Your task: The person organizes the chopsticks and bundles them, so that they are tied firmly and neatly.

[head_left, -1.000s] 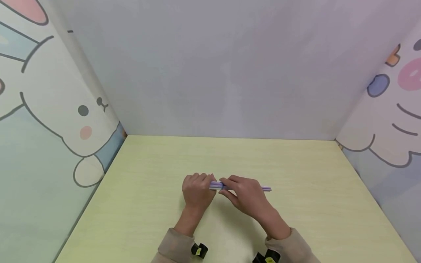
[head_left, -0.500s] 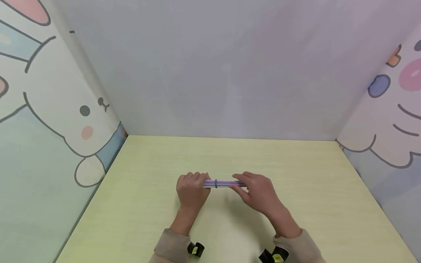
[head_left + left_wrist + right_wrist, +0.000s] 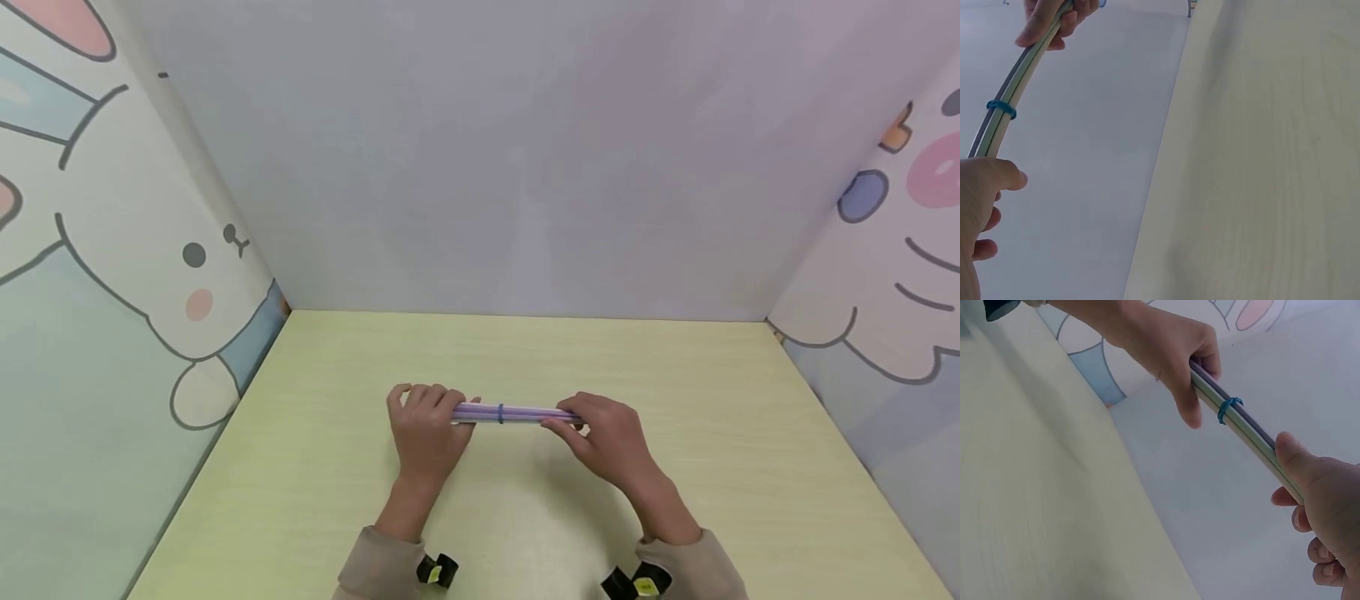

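Note:
A bundle of long thin sticks [image 3: 525,413], pale and purple, lies level between the two hands, above the table. A blue elastic band [image 3: 501,413] is wound around it near the middle; its coils show in the right wrist view as a blue band [image 3: 1229,410]. At the bundle's left end the left hand [image 3: 426,429] grips it, fingers curled over the top. Fingers and thumb of the right hand [image 3: 609,440] pinch the right part. Both ends of the sticks are hidden in the hands.
The pale yellow table [image 3: 480,358] spreads beneath the hands. A plain grey wall [image 3: 480,167] stands at its back, and side walls with cartoon animals [image 3: 150,233] flank it. Black wrist devices [image 3: 437,571] sit at the sleeves.
The hands have moved apart, the right hand sliding right along the bundle and the left moving left. The blue band, partly covered by the right fingers earlier, now shows between the hands.

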Motion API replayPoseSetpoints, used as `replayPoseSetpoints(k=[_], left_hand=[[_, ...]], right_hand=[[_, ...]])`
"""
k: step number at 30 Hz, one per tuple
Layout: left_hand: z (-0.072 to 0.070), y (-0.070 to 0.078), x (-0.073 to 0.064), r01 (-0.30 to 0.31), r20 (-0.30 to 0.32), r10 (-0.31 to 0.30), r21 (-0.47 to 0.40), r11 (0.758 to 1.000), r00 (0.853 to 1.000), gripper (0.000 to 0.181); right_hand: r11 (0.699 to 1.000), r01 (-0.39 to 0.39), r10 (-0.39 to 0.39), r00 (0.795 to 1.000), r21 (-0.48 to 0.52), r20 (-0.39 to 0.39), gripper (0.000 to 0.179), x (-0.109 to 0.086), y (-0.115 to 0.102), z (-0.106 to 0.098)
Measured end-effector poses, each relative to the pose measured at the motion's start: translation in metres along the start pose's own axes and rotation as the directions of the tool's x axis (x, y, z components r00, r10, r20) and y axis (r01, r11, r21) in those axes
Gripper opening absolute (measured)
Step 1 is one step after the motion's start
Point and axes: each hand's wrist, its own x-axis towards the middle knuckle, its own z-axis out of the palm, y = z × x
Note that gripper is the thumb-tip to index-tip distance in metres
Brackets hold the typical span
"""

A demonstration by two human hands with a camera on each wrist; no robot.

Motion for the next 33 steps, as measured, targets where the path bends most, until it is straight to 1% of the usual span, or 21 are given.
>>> replayPoseSetpoints(k=[2,4,7,8,10,12,13,14,15,16,17,18,20,21,22,23,24,25,26,30,33], left_hand=[[-0.001,-0.005,0.000,0.027,-0.002,-0.027,-0.030,0.999,1.000,0.027],[0.000,-0.010,-0.001,0.038,-0.007,-0.038,-0.060,0.997,0.999,0.030],[-0.001,-0.013,-0.002,0.047,0.012,-0.045,-0.112,0.993,0.999,0.030],[-0.001,-0.015,-0.002,0.056,0.029,-0.052,-0.137,0.989,0.998,0.028],[-0.003,-0.017,-0.002,0.093,0.085,-0.078,-0.199,0.975,0.993,0.025],[-0.005,-0.020,-0.001,0.150,0.168,-0.107,-0.276,0.949,0.980,0.026],[-0.007,-0.021,0.000,0.182,0.214,-0.118,-0.315,0.931,0.970,0.027],[-0.009,-0.022,0.001,0.221,0.265,-0.128,-0.357,0.908,0.956,0.028],[-0.011,-0.024,0.003,0.263,0.319,-0.137,-0.393,0.881,0.938,0.028],[-0.014,-0.025,0.004,0.308,0.375,-0.144,-0.425,0.851,0.916,0.028],[-0.016,-0.027,0.006,0.353,0.430,-0.145,-0.456,0.817,0.891,0.028],[-0.019,-0.028,0.007,0.402,0.485,-0.146,-0.480,0.780,0.862,0.028],[-0.025,-0.031,0.011,0.495,0.583,-0.147,-0.498,0.713,0.799,0.029],[-0.027,-0.033,0.012,0.533,0.623,-0.147,-0.496,0.686,0.769,0.030],[-0.029,-0.035,0.014,0.563,0.653,-0.146,-0.492,0.664,0.743,0.030],[-0.031,-0.037,0.015,0.585,0.675,-0.146,-0.487,0.648,0.723,0.031],[-0.032,-0.039,0.016,0.603,0.692,-0.150,-0.478,0.639,0.707,0.032],[-0.033,-0.041,0.017,0.615,0.701,-0.154,-0.471,0.633,0.696,0.032],[-0.034,-0.043,0.018,0.621,0.705,-0.158,-0.468,0.628,0.691,0.033],[-0.031,-0.051,0.019,0.632,0.711,-0.167,-0.461,0.623,0.683,0.032],[-0.023,-0.056,0.015,0.637,0.712,-0.179,-0.451,0.625,0.679,0.032]], right_hand=[[1.000,0.008,-0.008,1.000,0.007,-0.010,0.045,-0.001,0.003,-0.001],[1.000,0.013,-0.014,1.000,0.025,0.005,0.036,-0.001,0.006,-0.004],[0.998,0.011,-0.013,0.999,0.060,0.033,0.024,-0.001,0.011,-0.008],[0.997,0.008,-0.011,0.999,0.076,0.040,0.022,-0.001,0.012,-0.009],[0.994,-0.002,-0.003,0.999,0.108,0.047,0.025,-0.001,0.016,-0.012],[0.991,-0.009,0.003,0.999,0.136,0.044,0.027,-0.001,0.020,-0.015],[0.989,-0.013,0.007,0.999,0.145,0.043,0.028,-0.001,0.022,-0.016],[0.989,-0.011,0.005,0.999,0.146,0.038,0.028,-0.001,0.024,-0.016],[0.989,-0.008,0.004,0.999,0.146,0.031,0.028,-0.002,0.026,-0.017],[0.990,-0.006,0.003,1.000,0.143,0.025,0.028,-0.002,0.027,-0.018],[0.991,-0.007,0.005,1.000,0.137,0.019,0.028,-0.002,0.028,-0.018],[0.991,-0.009,0.007,1.000,0.135,0.015,0.029,-0.003,0.029,-0.019],[0.989,-0.021,0.019,1.000,0.143,0.014,0.029,-0.004,0.031,-0.020],[0.988,-0.029,0.026,0.999,0.155,0.018,0.029,-0.005,0.032,-0.021],[0.985,-0.039,0.034,0.999,0.168,0.028,0.030,-0.006,0.033,-0.021],[0.982,-0.048,0.042,0.998,0.184,0.037,0.030,-0.007,0.034,-0.022],[0.978,-0.056,0.047,0.998,0.202,0.047,0.030,-0.007,0.035,-0.022],[0.975,-0.061,0.050,0.997,0.214,0.057,0.030,-0.008,0.035,-0.022],[0.972,-0.062,0.049,0.997,0.225,0.063,0.030,-0.008,0.036,-0.022],[0.964,-0.059,0.041,0.996,0.260,0.073,0.031,-0.010,0.039,-0.019],[0.959,-0.098,0.075,0.992,0.266,0.098,0.030,-0.013,0.043,-0.013]])
